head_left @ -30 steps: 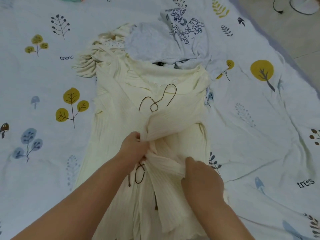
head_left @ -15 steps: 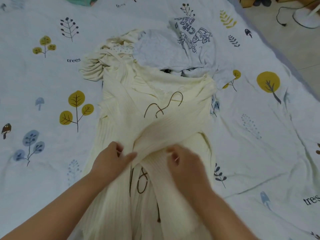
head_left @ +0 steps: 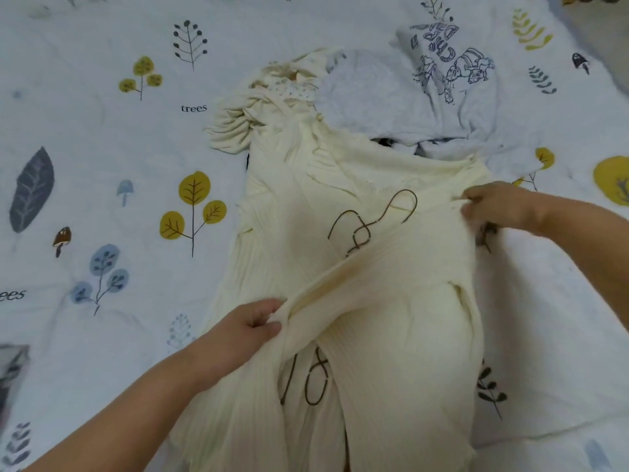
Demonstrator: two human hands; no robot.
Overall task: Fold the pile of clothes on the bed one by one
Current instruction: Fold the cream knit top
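Two hands, one cream ribbed sweater (head_left: 391, 301)

Left hand (head_left: 253, 327) pinching its folded sleeve's end; right hand (head_left: 493, 204) pinching its right edge; beyond lie two garments: grey printed shirt (head_left: 425, 97), bunched cream garment (head_left: 238, 124).

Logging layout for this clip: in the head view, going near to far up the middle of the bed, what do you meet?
Left hand gripping the folded sleeve → cream sweater → right hand pinching its edge → pale grey printed shirt at the far end, all on the tree-print bedsheet.
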